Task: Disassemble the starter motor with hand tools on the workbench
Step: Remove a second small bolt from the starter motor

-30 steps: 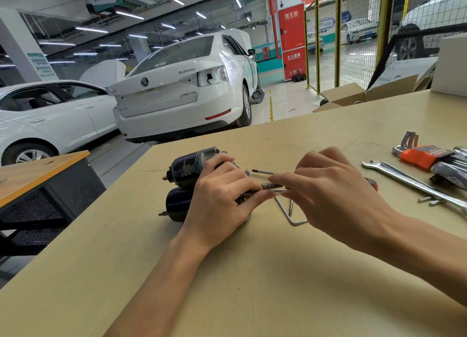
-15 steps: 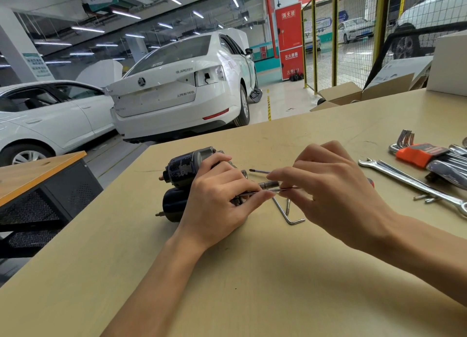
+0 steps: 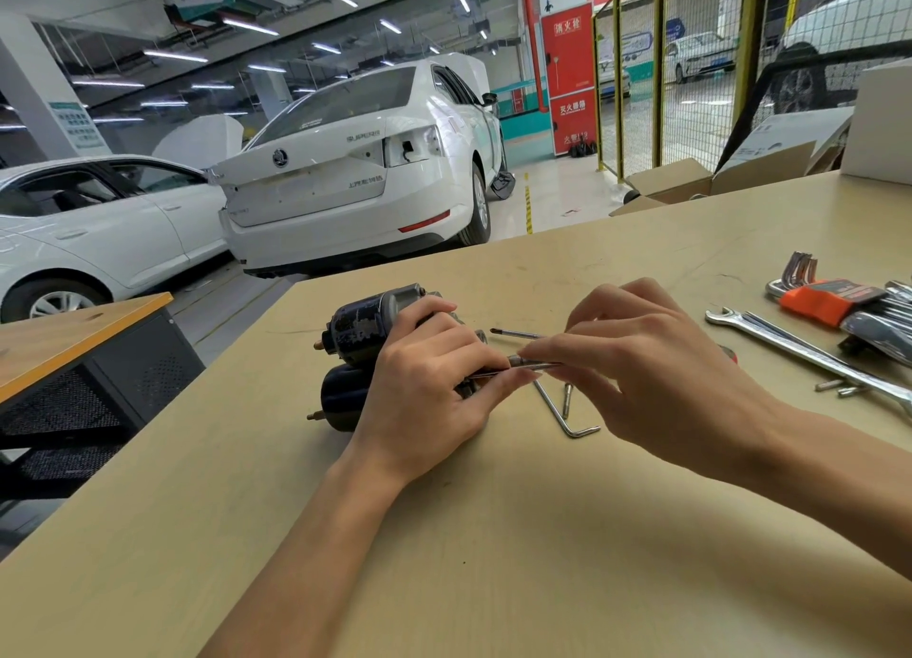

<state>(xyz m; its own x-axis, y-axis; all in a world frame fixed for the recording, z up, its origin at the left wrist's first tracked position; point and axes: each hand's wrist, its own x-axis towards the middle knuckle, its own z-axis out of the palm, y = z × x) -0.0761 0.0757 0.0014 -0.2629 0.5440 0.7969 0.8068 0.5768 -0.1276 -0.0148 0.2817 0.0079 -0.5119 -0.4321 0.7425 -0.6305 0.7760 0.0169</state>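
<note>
**Long bolt being drawn from the starter motor**

Head view: the starter motor [image 3: 375, 356] lies on its side on the workbench [image 3: 444, 534], left of centre, its two dark cylinders stacked one behind the other with small terminals pointing left. The left hand [image 3: 434, 391] rests over the motor's right end, fingers curled around the housing to steady it. The right hand [image 3: 656, 366] meets it from the right, fingertips pinching a thin metal bolt [image 3: 530, 363] that runs roughly level between the two hands; whether its far end still sits inside the housing is hidden by the left hand. Just beyond the hands lies a screwdriver [image 3: 513, 333], its handle mostly hidden behind the right hand. An L-shaped hex key [image 3: 567, 418] lies on the bench beneath the right hand, with a short loose piece beside it. Further right are a combination wrench [image 3: 789, 346] and an orange-holdered hex key set [image 3: 829, 299].

The step in hand appears to be withdrawing a through-bolt by fingers. The next move likely calls for a straight pull along the bolt's axis while the left hand keeps the motor from rolling.
</note>
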